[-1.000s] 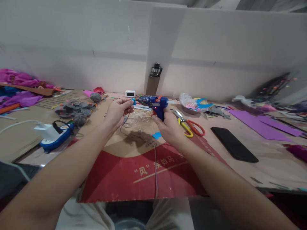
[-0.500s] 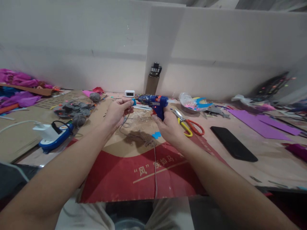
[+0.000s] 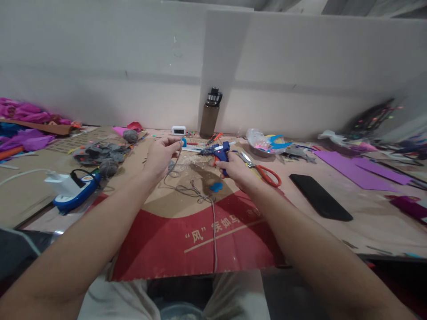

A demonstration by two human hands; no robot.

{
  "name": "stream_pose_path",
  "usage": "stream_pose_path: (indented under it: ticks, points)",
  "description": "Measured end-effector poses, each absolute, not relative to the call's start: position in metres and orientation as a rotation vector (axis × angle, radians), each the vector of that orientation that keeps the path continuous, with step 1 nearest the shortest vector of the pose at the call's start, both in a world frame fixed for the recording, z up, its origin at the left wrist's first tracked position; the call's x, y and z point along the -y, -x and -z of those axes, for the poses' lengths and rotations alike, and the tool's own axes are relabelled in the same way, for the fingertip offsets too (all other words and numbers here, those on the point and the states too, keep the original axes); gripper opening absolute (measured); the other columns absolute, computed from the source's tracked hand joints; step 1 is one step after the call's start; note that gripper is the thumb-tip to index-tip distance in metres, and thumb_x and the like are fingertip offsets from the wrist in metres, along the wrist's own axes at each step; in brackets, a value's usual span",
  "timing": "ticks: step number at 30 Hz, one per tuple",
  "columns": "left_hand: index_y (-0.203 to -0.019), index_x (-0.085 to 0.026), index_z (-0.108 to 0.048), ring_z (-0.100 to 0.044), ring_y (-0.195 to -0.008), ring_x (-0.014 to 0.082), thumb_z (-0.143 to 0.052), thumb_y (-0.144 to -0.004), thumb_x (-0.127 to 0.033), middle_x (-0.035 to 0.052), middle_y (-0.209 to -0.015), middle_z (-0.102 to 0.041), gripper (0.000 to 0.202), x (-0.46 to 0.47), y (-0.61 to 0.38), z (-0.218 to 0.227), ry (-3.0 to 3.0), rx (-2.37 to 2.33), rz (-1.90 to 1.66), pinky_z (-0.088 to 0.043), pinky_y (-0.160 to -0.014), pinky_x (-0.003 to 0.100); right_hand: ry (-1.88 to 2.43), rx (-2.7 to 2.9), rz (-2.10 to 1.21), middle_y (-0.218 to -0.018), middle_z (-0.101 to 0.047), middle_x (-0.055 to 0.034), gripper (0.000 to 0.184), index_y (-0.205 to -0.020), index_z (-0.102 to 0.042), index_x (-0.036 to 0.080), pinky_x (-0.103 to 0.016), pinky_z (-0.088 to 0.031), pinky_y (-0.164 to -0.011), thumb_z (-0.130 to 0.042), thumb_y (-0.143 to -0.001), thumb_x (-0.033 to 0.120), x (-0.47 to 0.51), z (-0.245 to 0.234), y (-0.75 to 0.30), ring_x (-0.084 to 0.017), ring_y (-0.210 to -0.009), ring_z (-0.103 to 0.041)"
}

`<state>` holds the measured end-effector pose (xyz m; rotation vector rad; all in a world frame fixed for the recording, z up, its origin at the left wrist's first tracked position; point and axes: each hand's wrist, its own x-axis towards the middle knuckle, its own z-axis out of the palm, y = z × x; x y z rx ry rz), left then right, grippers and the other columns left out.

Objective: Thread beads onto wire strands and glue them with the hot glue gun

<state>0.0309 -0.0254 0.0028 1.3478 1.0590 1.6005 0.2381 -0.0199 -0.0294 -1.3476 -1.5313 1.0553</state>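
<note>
My left hand point(image 3: 161, 155) is raised over the cardboard sheet point(image 3: 187, 240) and pinches a small blue piece point(image 3: 183, 142) with a grey string point(image 3: 190, 189) hanging from it down to the cardboard. My right hand point(image 3: 235, 170) is closed on the handle of a blue glue gun point(image 3: 218, 152), which rests low on the table with its nozzle pointing left, apart from the blue piece. A small blue cut-out point(image 3: 216, 186) lies on the cardboard just below the right hand.
Scissors with red and yellow handles point(image 3: 262, 171) lie right of the glue gun, then a black phone point(image 3: 320, 202) and purple sheets point(image 3: 360, 171). A bottle point(image 3: 209, 114) and small white clock point(image 3: 179, 130) stand at the back. A blue power strip point(image 3: 75, 191) and grey yarn balls point(image 3: 108, 166) lie left.
My right hand has lowered the glue gun from beside the blue piece down onto the table. The left hand has stayed up with the blue piece.
</note>
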Motion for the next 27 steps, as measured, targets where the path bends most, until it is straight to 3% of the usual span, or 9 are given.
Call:
stream_pose_path:
  ticks: [3, 7, 9, 12, 15, 19, 23, 27]
  points:
    - [-0.073, -0.016, -0.066, -0.048, -0.061, 0.0094, -0.066, -0.069, -0.024, 0.0003, -0.069, -0.059, 0.009, 0.027, -0.03, -0.002, -1.662, -1.27, -1.714, -0.038, -0.058, 0.022, 1.561, 1.64, -0.994, -0.067, -0.054, -0.0005, 0.013, -0.079, -0.044, 0.02, -0.027, -0.044, -0.052, -0.055, -0.073, 0.018, 0.01, 0.035, -0.249, -0.01, -0.051, -0.048]
    - [-0.072, -0.019, -0.066, -0.048, -0.067, 0.0117, -0.064, -0.07, -0.019, 0.0024, -0.077, -0.058, 0.003, 0.036, -0.03, -0.007, -1.994, -1.385, -1.785, -0.04, -0.064, 0.024, 1.651, 1.785, -0.28, -0.078, -0.057, -0.009, 0.018, -0.072, -0.048, 0.018, -0.04, -0.044, -0.076, -0.064, -0.066, 0.024, 0.005, 0.038, -0.259, -0.022, -0.079, -0.055]
    - [-0.071, -0.02, -0.065, -0.049, -0.073, 0.0134, -0.063, -0.069, -0.014, 0.0042, -0.083, -0.057, 0.006, 0.04, -0.031, -0.01, -2.097, -1.368, -1.792, -0.041, -0.069, 0.025, 1.521, 1.73, -0.096, -0.083, -0.057, -0.0111, 0.016, -0.073, -0.049, 0.017, -0.044, -0.041, -0.082, -0.062, -0.069, 0.027, 0.012, 0.034, -0.254, -0.024, -0.087, -0.054]
    - [-0.072, -0.02, -0.064, -0.052, -0.086, 0.0174, -0.063, -0.067, -0.01, 0.0066, -0.091, -0.057, 0.011, 0.044, -0.031, -0.012, -2.221, -1.341, -1.745, -0.042, -0.077, 0.027, 1.231, 1.653, -0.415, -0.084, -0.057, -0.0067, 0.018, -0.084, -0.048, 0.018, -0.039, -0.044, -0.079, -0.052, -0.079, 0.035, 0.031, 0.021, -0.227, -0.019, -0.081, -0.055]
    - [-0.075, -0.019, -0.063, -0.052, -0.095, 0.0196, -0.06, -0.069, -0.009, 0.0076, -0.093, -0.058, 0.012, 0.043, -0.029, -0.01, -2.355, -1.303, -1.701, -0.041, -0.084, 0.03, 0.903, 1.506, -0.897, -0.095, -0.059, -0.0057, 0.026, -0.092, -0.041, 0.02, -0.032, -0.045, -0.081, -0.057, -0.076, 0.032, 0.048, 0.009, -0.191, -0.014, -0.086, -0.057]
    - [-0.078, -0.019, -0.063, -0.054, -0.093, 0.0189, -0.056, -0.072, -0.01, 0.0072, -0.091, -0.06, 0.013, 0.041, -0.028, -0.009, -2.441, -1.235, -1.707, -0.041, -0.083, 0.03, 0.749, 1.314, -1.297, -0.081, -0.058, 0.0014, 0.03, -0.092, -0.034, 0.022, -0.03, -0.049, -0.071, -0.058, -0.074, 0.024, 0.05, 0.0, -0.16, -0.01, -0.067, -0.057]
    - [-0.076, -0.019, -0.065, -0.055, -0.074, 0.0149, -0.059, -0.071, -0.014, 0.0032, -0.076, -0.061, 0.009, 0.043, -0.033, -0.008, -2.247, -1.357, -1.709, -0.043, -0.075, 0.028, 0.812, 1.328, -1.144, -0.069, -0.047, 0.0068, 0.018, -0.084, -0.041, 0.022, -0.023, -0.043, -0.051, -0.055, -0.076, 0.028, 0.04, 0.004, -0.159, -0.005, -0.05, -0.042]
    - [-0.08, -0.016, -0.065, -0.056, -0.058, 0.0114, -0.06, -0.073, -0.021, 0.002, -0.069, -0.063, 0.01, 0.043, -0.041, -0.006, -1.891, -1.231, -1.58, -0.046, -0.058, 0.024, 0.889, 1.448, -0.867, -0.07, -0.048, 0.0036, 0.013, -0.079, -0.048, 0.02, -0.021, -0.038, -0.051, -0.051, -0.079, 0.032, 0.034, 0.011, -0.168, -0.007, -0.058, -0.043]
